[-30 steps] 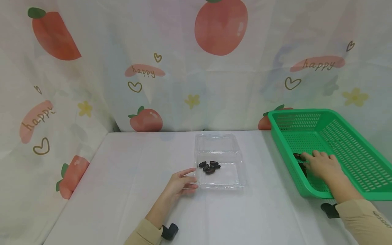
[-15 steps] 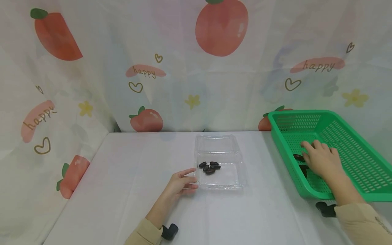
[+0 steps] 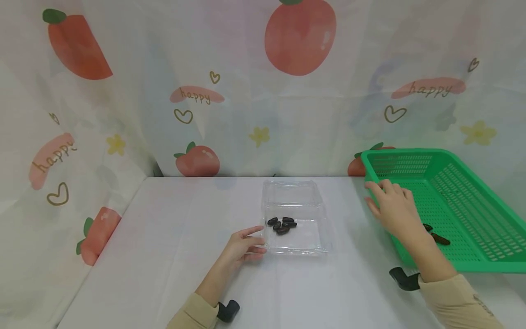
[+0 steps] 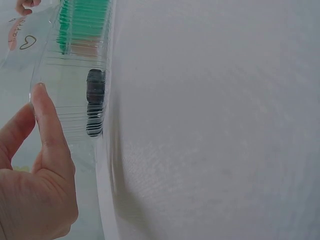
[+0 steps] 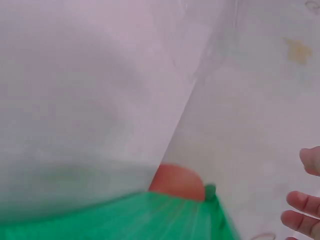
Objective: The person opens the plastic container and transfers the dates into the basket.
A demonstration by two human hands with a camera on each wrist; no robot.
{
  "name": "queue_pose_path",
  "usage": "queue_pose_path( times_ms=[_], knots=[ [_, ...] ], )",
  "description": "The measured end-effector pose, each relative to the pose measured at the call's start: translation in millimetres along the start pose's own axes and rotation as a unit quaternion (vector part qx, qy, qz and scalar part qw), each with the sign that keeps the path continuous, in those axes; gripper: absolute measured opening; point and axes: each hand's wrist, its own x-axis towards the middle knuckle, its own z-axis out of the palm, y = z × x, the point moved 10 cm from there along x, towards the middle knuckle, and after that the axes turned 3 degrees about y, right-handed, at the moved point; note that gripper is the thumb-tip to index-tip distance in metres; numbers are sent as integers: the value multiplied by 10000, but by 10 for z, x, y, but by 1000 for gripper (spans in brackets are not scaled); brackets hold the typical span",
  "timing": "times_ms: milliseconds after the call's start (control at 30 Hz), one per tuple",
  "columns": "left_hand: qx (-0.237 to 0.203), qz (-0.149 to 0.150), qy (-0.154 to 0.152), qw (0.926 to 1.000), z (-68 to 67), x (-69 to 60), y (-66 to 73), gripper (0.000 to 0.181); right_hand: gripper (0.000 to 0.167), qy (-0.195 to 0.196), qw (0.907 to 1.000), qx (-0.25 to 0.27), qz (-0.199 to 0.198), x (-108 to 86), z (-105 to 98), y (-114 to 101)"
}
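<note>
1. White tablecloth [image 3: 164, 256] covers the surface beneath the clear box [image 3: 308, 235].
2. Left hand [image 3: 241, 246]: just left of the clear box. Fingers relaxed, nearly straight, tips touching its left edge.
3. Clear box: lid [image 3: 289, 193] laid open on its far side. Likely light, thin and springy; may slide or crease. Steady by the rim; do not squeeze the walls.
4. Dark pieces [image 3: 282, 231]: clustered in the clear box, left part. Probably light, firm, slightly slippery. Pinch each across its middle.
5. Right hand [image 3: 395, 208]: right of the clear box, over the near rim of the green basket [image 3: 485, 267]. Visible fingertips and thumb apart; cannot tell whether the palm conceals a piece.
6. Green basket: right of the clear box; loose pieces [image 3: 441, 239] on its floor.
7. Patterned curtain [image 3: 304, 119]: behind the clear box.
</note>
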Motion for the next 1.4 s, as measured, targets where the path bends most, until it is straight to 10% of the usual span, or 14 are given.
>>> queue_pose_path(
  times_ms=[733, 1400],
  knots=[
    [-67, -11, -35, 10000, 11, -6, -1, 48, 30, -515, 9899, 208, -1301, 46, 863, -1200],
    [-86, -45, -47, 9999, 13, -12, 4, 47, 28, -1016, 9671, 340, -2309, 20, 1356, -1560]
  ],
)
